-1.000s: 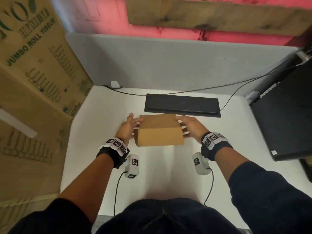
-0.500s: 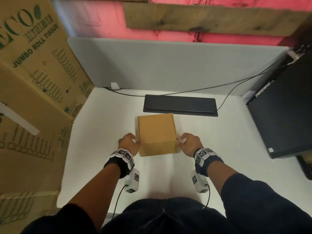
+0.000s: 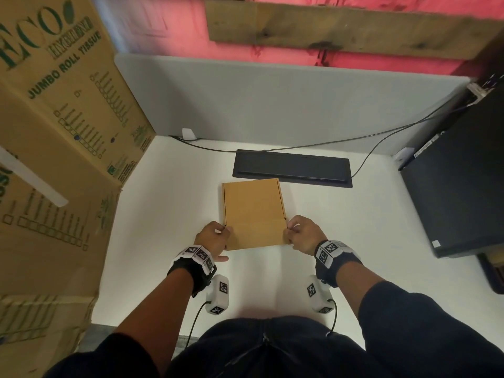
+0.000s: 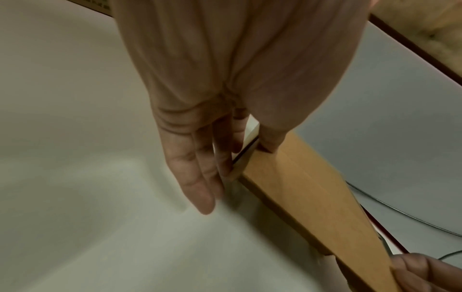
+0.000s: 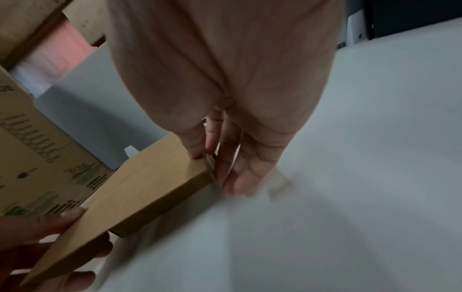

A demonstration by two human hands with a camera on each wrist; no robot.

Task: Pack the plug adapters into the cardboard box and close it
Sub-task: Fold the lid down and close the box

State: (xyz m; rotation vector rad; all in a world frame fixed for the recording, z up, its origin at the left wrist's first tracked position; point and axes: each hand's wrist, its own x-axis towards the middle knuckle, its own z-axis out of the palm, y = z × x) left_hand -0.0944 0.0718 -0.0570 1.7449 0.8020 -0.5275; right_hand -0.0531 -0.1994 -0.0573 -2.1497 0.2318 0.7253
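**Box down flat, both hands at its near corners**

The cardboard box (image 3: 253, 212) sits flat on the white desk (image 3: 341, 227), lid down, just in front of the black flap panel (image 3: 293, 168). A second ago I had it lifted and tilted, hands on its two sides; half a second ago it was already down with my hands at the near corners. Same spot now, hands barely shifted.

My left hand (image 3: 212, 240) is at the near-left corner. In the left wrist view the thumb (image 4: 271, 138) presses on the lid edge and the fingers (image 4: 200, 177) run down the side wall, nearly straight, pinching that corner where a dark slit shows between lid and wall. My right hand (image 3: 304, 234) mirrors it at the near-right corner: thumb (image 5: 195, 146) on top, fingers (image 5: 240, 168) down the side, pinching the corner.

Plug adapters not visible; I can't tell what's inside the box.

A large printed carton (image 3: 54, 132) stands on my left, a dark computer case (image 3: 458, 192) on my right, a grey divider (image 3: 272, 105) behind, a black cable (image 3: 381, 132) running along it.
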